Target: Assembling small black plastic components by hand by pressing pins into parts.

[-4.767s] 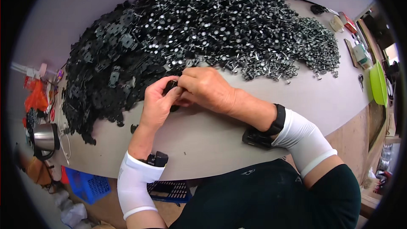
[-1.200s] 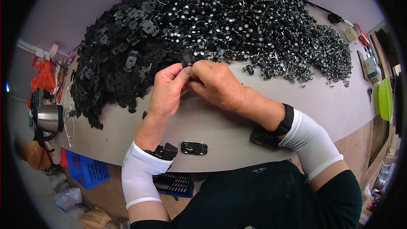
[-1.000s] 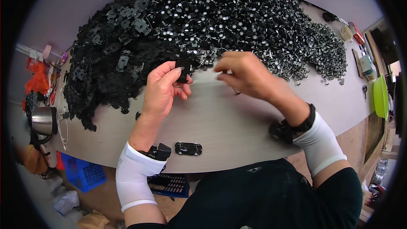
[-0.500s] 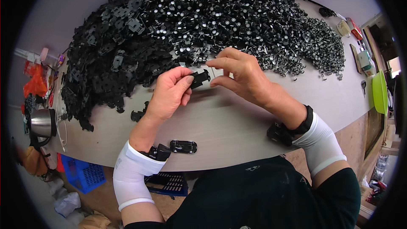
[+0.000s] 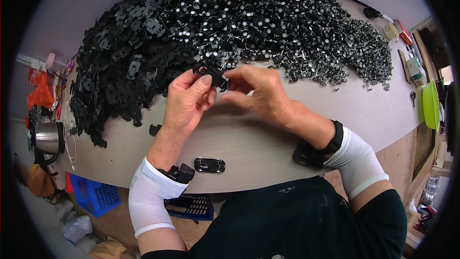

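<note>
Since half a second ago both hands have lifted slightly toward the heap, and the small black plastic part [image 5: 211,73] now sits higher, just in front of the pile's near edge. The left hand [image 5: 189,100] pinches that part between thumb and fingertips, while the right hand [image 5: 256,93] closes its fingers on the part's right end. A finished black piece [image 5: 209,165] lies alone on the worktop [image 5: 268,148], near the left wrist, well apart from the big pile of black parts [image 5: 230,24].
</note>
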Action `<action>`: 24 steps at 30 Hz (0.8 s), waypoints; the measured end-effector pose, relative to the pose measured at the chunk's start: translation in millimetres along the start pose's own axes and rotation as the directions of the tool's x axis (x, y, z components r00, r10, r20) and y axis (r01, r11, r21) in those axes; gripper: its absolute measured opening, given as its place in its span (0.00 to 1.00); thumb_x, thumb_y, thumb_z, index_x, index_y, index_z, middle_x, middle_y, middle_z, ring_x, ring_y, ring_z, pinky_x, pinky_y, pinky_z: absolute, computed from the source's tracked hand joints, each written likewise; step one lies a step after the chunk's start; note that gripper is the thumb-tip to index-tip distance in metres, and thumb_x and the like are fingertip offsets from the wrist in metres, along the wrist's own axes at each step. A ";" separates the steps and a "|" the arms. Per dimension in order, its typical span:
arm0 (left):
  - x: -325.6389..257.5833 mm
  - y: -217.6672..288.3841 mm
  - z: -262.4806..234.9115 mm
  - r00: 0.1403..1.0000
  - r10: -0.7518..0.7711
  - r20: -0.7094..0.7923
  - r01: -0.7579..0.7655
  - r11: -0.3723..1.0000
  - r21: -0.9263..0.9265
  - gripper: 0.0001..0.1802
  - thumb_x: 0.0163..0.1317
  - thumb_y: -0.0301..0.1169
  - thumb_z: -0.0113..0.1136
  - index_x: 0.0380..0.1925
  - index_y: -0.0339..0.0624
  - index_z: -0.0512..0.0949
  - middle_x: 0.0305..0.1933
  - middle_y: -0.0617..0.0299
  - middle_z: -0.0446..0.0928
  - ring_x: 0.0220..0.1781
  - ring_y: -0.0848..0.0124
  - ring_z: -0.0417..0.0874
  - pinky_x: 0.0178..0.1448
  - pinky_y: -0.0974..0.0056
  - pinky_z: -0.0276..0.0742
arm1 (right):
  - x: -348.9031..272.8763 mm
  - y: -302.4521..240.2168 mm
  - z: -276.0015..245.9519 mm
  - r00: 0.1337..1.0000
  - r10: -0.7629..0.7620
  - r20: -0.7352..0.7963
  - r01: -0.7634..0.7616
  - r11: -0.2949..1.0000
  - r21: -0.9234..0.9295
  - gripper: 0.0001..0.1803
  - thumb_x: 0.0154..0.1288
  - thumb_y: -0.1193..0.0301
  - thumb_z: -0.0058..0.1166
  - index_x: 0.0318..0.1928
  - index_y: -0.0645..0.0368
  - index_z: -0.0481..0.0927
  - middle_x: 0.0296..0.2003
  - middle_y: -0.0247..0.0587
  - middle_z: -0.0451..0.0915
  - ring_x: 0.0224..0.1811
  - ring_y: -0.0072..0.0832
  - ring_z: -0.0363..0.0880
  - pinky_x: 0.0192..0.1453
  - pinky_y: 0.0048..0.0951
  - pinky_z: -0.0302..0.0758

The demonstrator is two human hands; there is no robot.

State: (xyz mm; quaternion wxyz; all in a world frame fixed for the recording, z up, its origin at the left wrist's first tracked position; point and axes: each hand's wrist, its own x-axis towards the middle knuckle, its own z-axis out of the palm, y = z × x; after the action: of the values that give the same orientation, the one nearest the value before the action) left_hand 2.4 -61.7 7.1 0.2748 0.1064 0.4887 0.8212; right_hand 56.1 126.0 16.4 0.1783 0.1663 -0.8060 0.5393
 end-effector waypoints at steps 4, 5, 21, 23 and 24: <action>0.7 4.7 20.9 0.987 0.058 -0.147 -0.041 0.992 0.120 0.05 0.64 0.28 0.56 0.36 0.39 0.77 0.31 0.62 0.79 0.26 0.78 0.77 0.29 0.75 0.72 | -5.0 -4.1 0.8 0.959 -0.018 0.283 -0.008 0.996 0.093 0.18 0.48 0.76 0.67 0.41 0.66 0.78 0.27 0.45 0.80 0.28 0.35 0.80 0.32 0.30 0.77; 1.1 -0.2 23.7 0.982 0.053 -0.180 -0.037 0.995 0.091 0.07 0.66 0.29 0.54 0.39 0.38 0.76 0.30 0.62 0.79 0.23 0.78 0.76 0.25 0.75 0.70 | -4.0 -4.6 -3.9 0.958 -0.062 0.280 0.049 0.997 0.053 0.20 0.47 0.76 0.68 0.43 0.63 0.78 0.26 0.42 0.79 0.27 0.28 0.78 0.30 0.28 0.76; -2.8 -6.2 6.3 0.995 -0.079 0.069 0.072 0.994 0.086 0.09 0.64 0.31 0.58 0.37 0.35 0.76 0.25 0.58 0.77 0.16 0.82 0.69 0.17 0.79 0.61 | 6.5 9.4 -15.3 0.986 -0.083 0.147 0.098 0.990 -0.101 0.22 0.43 0.73 0.70 0.43 0.59 0.82 0.33 0.41 0.76 0.30 0.33 0.78 0.32 0.30 0.76; -2.0 -5.6 7.3 0.993 -0.082 0.086 0.076 0.994 0.072 0.09 0.65 0.31 0.57 0.36 0.35 0.76 0.25 0.58 0.77 0.16 0.83 0.68 0.17 0.80 0.60 | 6.5 8.0 -13.3 0.979 -0.153 0.132 0.166 0.982 -0.090 0.21 0.44 0.75 0.68 0.43 0.61 0.81 0.33 0.43 0.76 0.30 0.34 0.78 0.32 0.32 0.76; -0.9 -2.8 8.7 0.992 -0.091 0.092 0.081 0.992 0.101 0.10 0.65 0.32 0.57 0.36 0.35 0.76 0.24 0.58 0.77 0.16 0.83 0.69 0.17 0.80 0.61 | 5.8 6.7 -12.5 0.980 -0.150 0.129 0.163 0.982 -0.096 0.21 0.44 0.75 0.68 0.43 0.61 0.81 0.33 0.43 0.76 0.30 0.34 0.78 0.32 0.32 0.76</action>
State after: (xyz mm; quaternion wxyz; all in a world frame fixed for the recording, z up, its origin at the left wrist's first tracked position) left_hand 8.0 -54.7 9.1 0.3277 0.1379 0.5181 0.7779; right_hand 49.3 139.6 18.1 0.1795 0.2519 -0.8273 0.4690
